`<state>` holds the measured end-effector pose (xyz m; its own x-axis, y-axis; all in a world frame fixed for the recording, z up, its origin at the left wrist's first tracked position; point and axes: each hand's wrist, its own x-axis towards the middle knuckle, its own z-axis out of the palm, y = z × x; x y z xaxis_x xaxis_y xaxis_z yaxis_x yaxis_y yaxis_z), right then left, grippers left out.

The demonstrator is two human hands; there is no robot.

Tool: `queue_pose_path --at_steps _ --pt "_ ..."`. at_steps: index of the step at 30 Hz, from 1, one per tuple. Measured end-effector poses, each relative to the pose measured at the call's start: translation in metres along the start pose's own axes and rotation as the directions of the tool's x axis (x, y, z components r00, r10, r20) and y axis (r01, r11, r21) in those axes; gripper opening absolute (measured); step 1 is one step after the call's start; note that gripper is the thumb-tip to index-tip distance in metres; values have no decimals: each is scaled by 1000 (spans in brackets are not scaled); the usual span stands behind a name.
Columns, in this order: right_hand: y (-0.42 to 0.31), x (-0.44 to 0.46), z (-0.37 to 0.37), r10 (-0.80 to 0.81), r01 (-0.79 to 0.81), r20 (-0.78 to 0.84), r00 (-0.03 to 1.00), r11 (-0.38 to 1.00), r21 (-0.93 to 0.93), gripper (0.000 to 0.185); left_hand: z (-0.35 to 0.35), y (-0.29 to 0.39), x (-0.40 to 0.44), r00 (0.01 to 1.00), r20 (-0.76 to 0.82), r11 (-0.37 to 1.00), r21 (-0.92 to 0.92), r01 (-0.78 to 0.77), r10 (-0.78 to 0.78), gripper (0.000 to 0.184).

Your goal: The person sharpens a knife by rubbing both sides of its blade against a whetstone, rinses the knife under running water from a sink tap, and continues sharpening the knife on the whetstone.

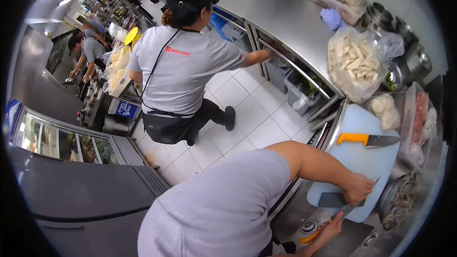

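Note:
My left hand (359,189) has its fingers bent and pressed together on a knife blade (343,211), whose tip seems to show just beyond them. My right hand (331,229) is closed around the same knife near its orange handle (309,237). The blade lies over a dark flat block (332,200) on a pale blue cutting board (354,114). A second knife with an orange handle (352,138) rests on the board, beyond my left arm. Part of the blade is hidden under my left hand.
A co-worker (185,66) in a grey shirt stands at the steel counter (285,19), one arm reaching toward its drawers. A bag of pale pieces (354,62), a bowl (400,200) and a meat container (419,119) surround the board. Glass-topped fridge (62,138) behind.

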<state>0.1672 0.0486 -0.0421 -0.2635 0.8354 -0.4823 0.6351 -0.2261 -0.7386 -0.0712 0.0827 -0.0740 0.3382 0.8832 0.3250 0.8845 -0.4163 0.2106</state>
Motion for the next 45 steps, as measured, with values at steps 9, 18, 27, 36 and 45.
queue_pose_path --at_steps 9,18,27,36,45 --pt "-42 -44 1 -58 62 54 997 996 -61 44 1 10 5 996 -17 996 17 91 -91 65" --pt "-51 -47 3 -59 63 36 998 992 -107 46 -9 2 19 969 207 991 26 135 -137 59" --pt "-48 -46 5 -39 39 5 999 992 -120 50 -7 -1 18 961 235 989 14 145 -144 57" --pt "-66 -61 12 -2 -1 -21 1000 989 -147 48 2 2 17 963 239 991 -23 135 -126 56" --pt "-54 -49 12 -6 1 -37 999 990 -142 47 -5 6 3 996 51 997 -3 73 -73 55"
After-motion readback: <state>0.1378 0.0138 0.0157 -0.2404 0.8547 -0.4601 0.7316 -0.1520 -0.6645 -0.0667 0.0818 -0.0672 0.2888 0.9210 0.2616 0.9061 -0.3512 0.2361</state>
